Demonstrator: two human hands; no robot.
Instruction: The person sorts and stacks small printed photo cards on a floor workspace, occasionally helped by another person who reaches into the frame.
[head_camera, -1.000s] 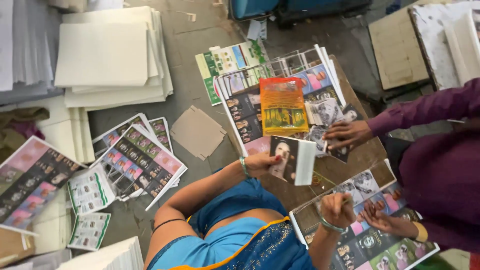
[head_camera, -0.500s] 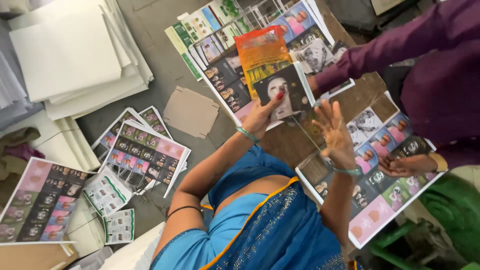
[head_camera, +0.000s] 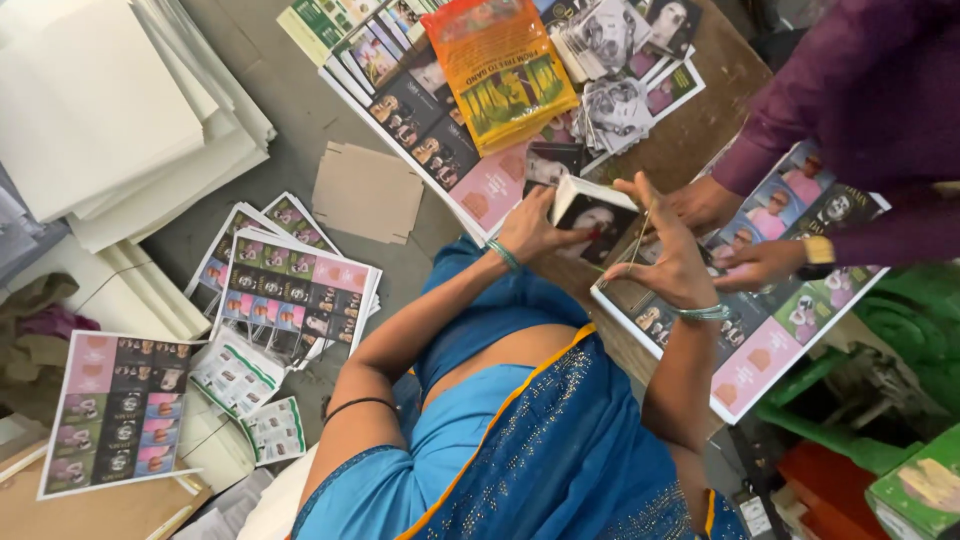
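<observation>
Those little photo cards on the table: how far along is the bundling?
Done: loose bundles of small photo cards lie heaped near the orange packet. In hand: the left hand grips a stack of cards while the right hand stretches a thin band beside it. Left: uncut printed sheets lie on the table, more on the floor.

I am counting four hands, one orange booklet (head_camera: 503, 68), one cardboard piece (head_camera: 367, 193), two green bangles.
</observation>
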